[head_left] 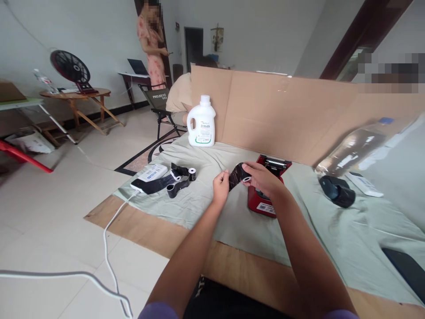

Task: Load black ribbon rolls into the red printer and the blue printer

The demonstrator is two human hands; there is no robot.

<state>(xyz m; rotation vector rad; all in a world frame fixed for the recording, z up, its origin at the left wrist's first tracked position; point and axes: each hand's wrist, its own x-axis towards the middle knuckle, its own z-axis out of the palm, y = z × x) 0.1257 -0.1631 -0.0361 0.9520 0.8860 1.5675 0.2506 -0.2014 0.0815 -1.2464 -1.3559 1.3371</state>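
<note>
My left hand (pixel 221 187) is closed, pinching the loose end of a roll of black ribbon (pixel 236 176). My right hand (pixel 264 178) grips the rolled part, where a white core shows at its end. A short stretch of the shiny ribbon spans the gap between my hands. Just behind and below my right hand stands a small red machine (pixel 259 204), apparently a label printer, with its lid raised; my hand and forearm cover part of it. More black ribbon (pixel 178 188) with white cores lies loosely unrolled to the left, beside a white box (pixel 153 172).
A white jug (pixel 202 126) stands at the back of the cloth, before a cardboard screen (pixel 262 113). Rightward are a large plastic bottle (pixel 357 144), a dark rolled item (pixel 338 191) and a dark flat device (pixel 405 268). A white cable (pixel 105 241) crosses the left edge. A person (pixel 153 48) stands behind.
</note>
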